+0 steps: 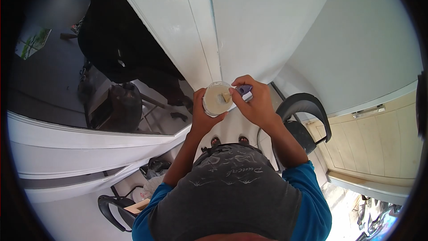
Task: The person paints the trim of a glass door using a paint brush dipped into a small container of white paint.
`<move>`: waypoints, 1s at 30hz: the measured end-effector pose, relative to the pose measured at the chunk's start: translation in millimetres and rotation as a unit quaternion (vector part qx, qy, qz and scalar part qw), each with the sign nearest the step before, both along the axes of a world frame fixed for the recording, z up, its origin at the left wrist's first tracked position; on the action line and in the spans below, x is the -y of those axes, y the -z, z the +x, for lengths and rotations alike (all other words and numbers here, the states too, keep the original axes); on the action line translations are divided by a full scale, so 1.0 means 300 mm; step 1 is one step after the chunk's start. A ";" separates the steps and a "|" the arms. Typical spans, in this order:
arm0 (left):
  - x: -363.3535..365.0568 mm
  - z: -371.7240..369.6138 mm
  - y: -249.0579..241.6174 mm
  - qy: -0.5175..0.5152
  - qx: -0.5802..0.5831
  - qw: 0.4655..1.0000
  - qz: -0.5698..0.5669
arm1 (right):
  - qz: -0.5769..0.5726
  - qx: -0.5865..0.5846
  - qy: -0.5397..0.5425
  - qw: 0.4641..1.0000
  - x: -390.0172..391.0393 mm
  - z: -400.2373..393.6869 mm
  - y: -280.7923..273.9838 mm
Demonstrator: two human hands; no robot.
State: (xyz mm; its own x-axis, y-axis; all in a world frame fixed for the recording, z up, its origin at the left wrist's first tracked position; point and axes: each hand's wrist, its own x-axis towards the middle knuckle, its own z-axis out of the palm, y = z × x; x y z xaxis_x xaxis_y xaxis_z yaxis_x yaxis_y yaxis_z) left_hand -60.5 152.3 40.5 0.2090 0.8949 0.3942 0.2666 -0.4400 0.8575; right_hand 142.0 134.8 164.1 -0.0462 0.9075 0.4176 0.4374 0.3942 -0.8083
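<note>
My left hand (200, 117) is wrapped round the side of a clear plastic tub (217, 83), which holds a pale, cream-white liquid. Between the thumb and fingers of my right hand (257, 100) is a paintbrush (243, 89) with a purple handle. Its pale bristle end points left and down into the tub, overlapping the liquid's surface. Both hands are close together in front of my chest, well above the floor.
Ahead stands a white wall (263, 22) with a corner trim. To the left is a dark reflecting window (147, 62) in a white frame. A black chair (307, 102) is on the right, another (107, 203) at lower left. A wooden door (379, 147) lies far right.
</note>
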 end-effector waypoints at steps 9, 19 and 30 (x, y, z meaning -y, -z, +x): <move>0.059 0.111 0.004 -0.069 -0.011 0.998 -0.003 | -0.008 -0.067 -0.048 0.997 -0.018 0.126 0.016; 0.150 0.204 0.071 -0.149 0.059 0.986 -0.049 | -0.189 -0.415 -0.051 0.888 -0.056 0.244 0.118; 0.296 0.232 0.093 -0.226 0.106 0.965 -0.077 | 0.058 -0.390 -0.136 0.909 -0.288 0.239 -0.184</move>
State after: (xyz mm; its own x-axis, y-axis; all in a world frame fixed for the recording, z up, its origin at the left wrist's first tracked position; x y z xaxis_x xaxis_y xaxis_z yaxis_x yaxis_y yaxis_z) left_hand 9.0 63.4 12.5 -0.2874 0.9273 0.2397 0.2121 -0.1824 0.9601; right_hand 213.7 221.2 219.2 0.0890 0.8547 0.5115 -0.3762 0.5043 -0.7772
